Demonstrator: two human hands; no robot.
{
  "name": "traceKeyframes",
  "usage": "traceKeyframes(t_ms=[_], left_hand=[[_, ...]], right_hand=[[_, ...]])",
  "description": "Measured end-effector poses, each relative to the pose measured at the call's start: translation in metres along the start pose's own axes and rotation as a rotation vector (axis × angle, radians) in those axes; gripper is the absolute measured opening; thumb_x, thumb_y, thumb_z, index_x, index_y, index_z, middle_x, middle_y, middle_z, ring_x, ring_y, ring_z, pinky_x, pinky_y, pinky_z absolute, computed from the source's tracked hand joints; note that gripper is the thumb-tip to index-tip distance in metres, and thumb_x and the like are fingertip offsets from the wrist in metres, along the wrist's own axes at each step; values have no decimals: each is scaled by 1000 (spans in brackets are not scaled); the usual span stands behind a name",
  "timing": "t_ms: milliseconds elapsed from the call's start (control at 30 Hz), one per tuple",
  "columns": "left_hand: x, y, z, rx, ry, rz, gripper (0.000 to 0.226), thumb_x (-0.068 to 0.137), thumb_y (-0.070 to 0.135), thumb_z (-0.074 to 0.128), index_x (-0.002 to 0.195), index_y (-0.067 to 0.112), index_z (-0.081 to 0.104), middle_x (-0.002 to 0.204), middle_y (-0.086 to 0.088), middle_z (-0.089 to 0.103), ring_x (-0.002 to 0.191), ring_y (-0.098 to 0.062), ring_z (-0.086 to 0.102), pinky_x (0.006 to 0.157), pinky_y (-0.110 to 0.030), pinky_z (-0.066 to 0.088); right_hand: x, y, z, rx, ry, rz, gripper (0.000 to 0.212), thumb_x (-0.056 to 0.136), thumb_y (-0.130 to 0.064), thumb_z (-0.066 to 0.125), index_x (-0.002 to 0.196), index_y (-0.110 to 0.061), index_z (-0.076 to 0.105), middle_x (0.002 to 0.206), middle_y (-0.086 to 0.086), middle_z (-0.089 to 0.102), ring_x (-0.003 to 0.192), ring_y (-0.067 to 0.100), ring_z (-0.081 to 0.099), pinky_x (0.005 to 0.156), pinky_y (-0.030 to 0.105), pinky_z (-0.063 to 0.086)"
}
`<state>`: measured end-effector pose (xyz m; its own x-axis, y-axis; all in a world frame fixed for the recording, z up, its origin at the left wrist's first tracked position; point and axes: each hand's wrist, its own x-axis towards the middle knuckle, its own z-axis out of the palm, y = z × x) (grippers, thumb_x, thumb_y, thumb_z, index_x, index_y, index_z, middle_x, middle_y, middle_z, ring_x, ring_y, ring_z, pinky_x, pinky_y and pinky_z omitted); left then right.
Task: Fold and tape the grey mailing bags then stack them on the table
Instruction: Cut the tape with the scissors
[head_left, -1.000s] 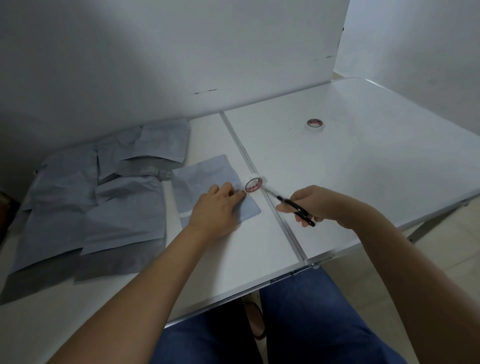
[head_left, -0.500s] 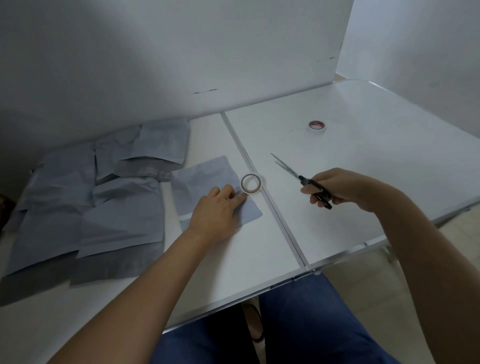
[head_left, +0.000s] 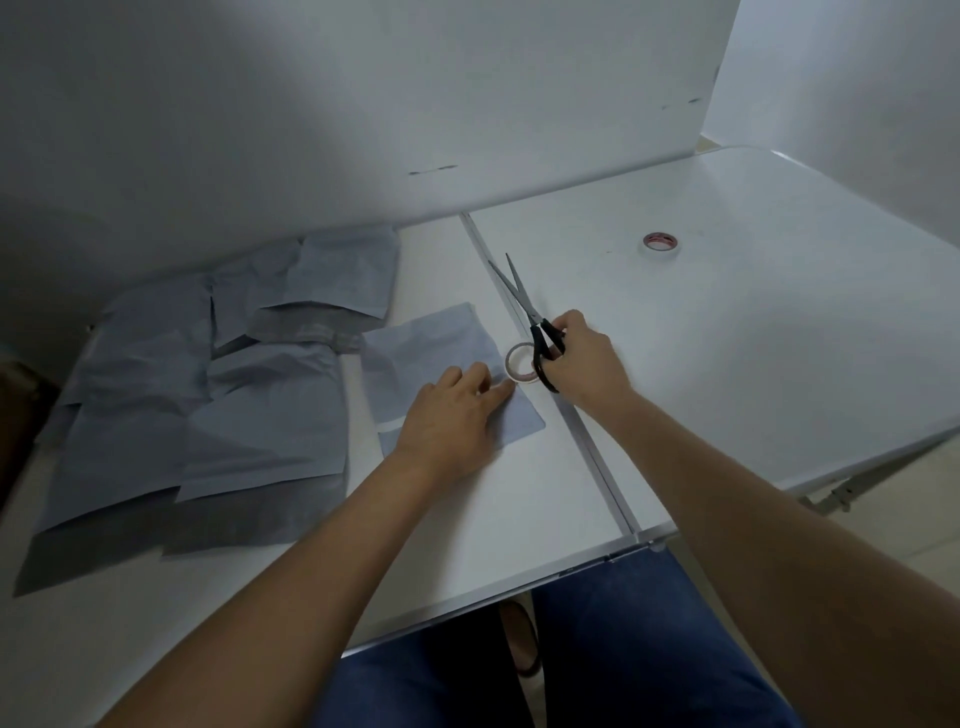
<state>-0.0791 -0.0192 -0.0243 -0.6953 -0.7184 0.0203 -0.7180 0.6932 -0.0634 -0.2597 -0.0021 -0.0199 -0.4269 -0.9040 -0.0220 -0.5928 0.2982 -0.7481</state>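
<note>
Grey mailing bag (head_left: 441, 358), folded, lay flat on the bench (head_left: 753, 332) just left of the bench's centre seam, pinned under the left hand (head_left: 451, 415), whose straight fingers pressed down on its right part; the tape roll (head_left: 521, 363) sat at the bag's right edge, touching the left fingertips; the right hand (head_left: 582, 358), which half a second earlier had been out to the right of the seam, had come back to the roll, its grip wrapped round the black handles of the scissors (head_left: 530, 317), blades parted and pointing away along the seam; that return suggested the tape was about to be cut or the roll picked up, the bag not yet stacked; whether any tape strip already lay on the fold could not be made out, and the right fingers hid part of the handles; loose grey bags (head_left: 208, 395) lay heaped left of the folded one, their lower edges in shadow; a second roll (head_left: 660, 243) stood well right of the seam.
</note>
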Motion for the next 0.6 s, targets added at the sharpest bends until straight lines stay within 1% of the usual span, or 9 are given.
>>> traceKeyframes(t_ms=[33, 167, 300, 400, 500, 600], left_hand=[[0, 0, 0, 2, 2, 2, 58, 90, 32, 45, 147, 29, 34, 124, 1, 41, 106, -22, 41, 71, -30, 33], [-4, 2, -1, 2, 15, 4, 58, 91, 30, 45, 147, 28, 33, 126, 1, 41, 107, -22, 41, 72, -30, 30], [-4, 2, 0, -3, 18, 1, 58, 91, 30, 46, 147, 28, 32, 127, 1, 40, 108, -22, 41, 74, -32, 33], [-4, 1, 1, 10, 11, -3, 59, 90, 30, 48, 147, 28, 32, 127, 2, 39, 109, -21, 40, 72, -31, 30], [-4, 2, 0, 21, 13, -7, 59, 89, 30, 49, 146, 28, 32, 125, 2, 39, 108, -21, 41, 71, -31, 30], [-5, 3, 1, 29, 16, -7, 60, 90, 31, 49, 147, 28, 30, 126, 2, 39, 109, -21, 40, 72, -31, 30]], right_hand=[[0, 0, 1, -11, 8, -10, 28, 86, -18, 61, 110, -15, 47, 92, 0, 66, 85, 25, 62, 76, 36, 51], [-2, 4, 4, -11, 66, -66, 29, 87, -13, 60, 111, -14, 46, 87, -1, 62, 77, 23, 57, 67, 31, 44], [0, 8, 3, 4, 112, -77, 26, 86, -11, 58, 109, -15, 46, 86, 2, 65, 77, 26, 58, 66, 34, 45], [1, 9, 3, -5, 124, -80, 26, 86, -12, 58, 109, -16, 46, 86, 3, 65, 76, 26, 57, 64, 31, 41], [3, 7, 2, -19, 139, -98, 23, 88, -15, 57, 110, -14, 47, 85, 2, 64, 75, 26, 56, 63, 31, 39], [4, 6, 0, -59, 150, -126, 24, 89, -13, 57, 111, -13, 47, 84, -2, 58, 74, 23, 51, 62, 30, 35]])
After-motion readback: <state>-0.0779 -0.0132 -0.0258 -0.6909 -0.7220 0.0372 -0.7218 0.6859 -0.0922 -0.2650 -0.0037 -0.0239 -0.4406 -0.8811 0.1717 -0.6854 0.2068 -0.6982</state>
